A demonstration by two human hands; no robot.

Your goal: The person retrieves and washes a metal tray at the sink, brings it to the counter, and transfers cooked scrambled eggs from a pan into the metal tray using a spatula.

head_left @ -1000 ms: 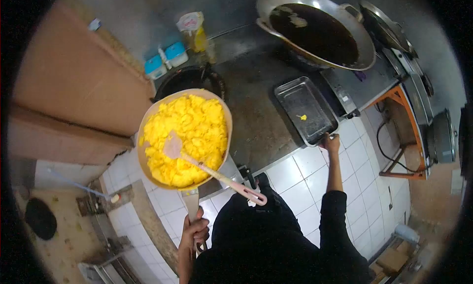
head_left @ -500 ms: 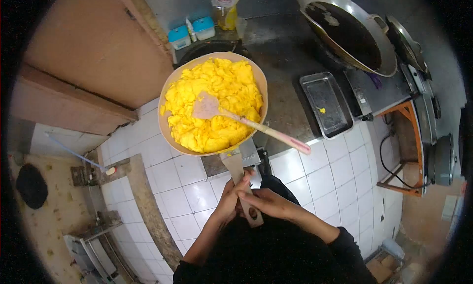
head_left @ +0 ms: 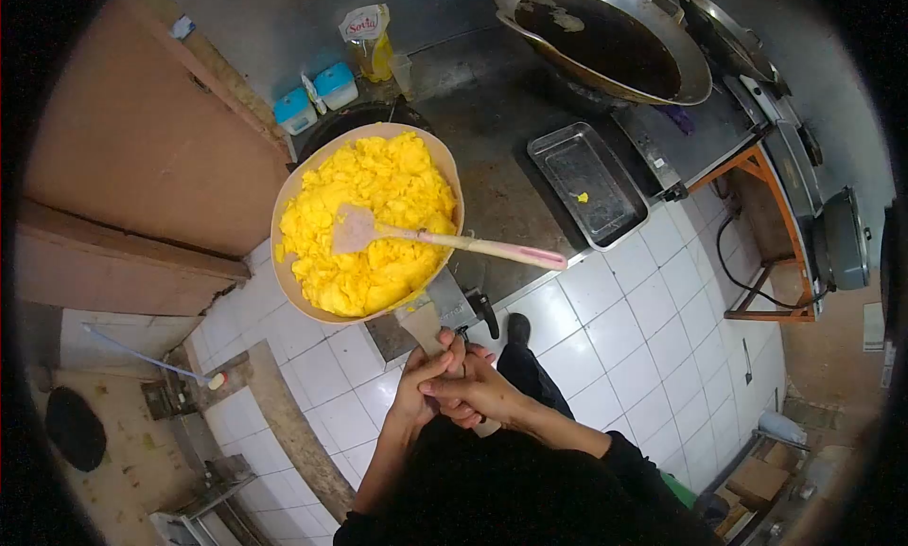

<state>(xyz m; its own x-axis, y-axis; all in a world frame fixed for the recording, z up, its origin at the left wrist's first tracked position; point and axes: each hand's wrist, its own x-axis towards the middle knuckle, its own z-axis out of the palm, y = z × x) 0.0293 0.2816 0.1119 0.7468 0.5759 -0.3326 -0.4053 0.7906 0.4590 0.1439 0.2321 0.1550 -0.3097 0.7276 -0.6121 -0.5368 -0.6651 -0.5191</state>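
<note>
While holding a frying pan (head_left: 288, 273) heaped this high with yellow, egg-like food (head_left: 397, 186), treat balance as the main concern. Held out in the air by its long handle (head_left: 419, 325), before the left part of the counter (head_left: 482, 158); probably front-heavy, so best with wrists firm and rim level. Left hand (head_left: 423, 387) closed round the handle, right hand (head_left: 482, 392) closed just behind and overlapping it, fingers of both curled in. Sensible to use two; perhaps better leverage with the fists spaced slightly apart. Mind the spatula (head_left: 445, 238) too: blade resting on the food, grip jutting past the right rim, apt to slide off with any sharp tilt or knock. Elbows near the body, turns slow.

On the dark, worn counter, near its front edge, a shallow metal tray (head_left: 605, 177) with one yellow scrap (head_left: 582, 197) inside. Farther back to the right, a wide wok (head_left: 695, 78) of dark liquid; worth a generous berth. Toward the back left, blue-lidded containers (head_left: 333, 84), an oil pouch (head_left: 371, 49) and a dark pan (head_left: 378, 118), partly hidden behind the frying pan; cannot tell whether touching. Underfoot, glossy white tiles (head_left: 567, 328), best crossed with short steps. Off to the right, an orange frame (head_left: 776, 205).
</note>
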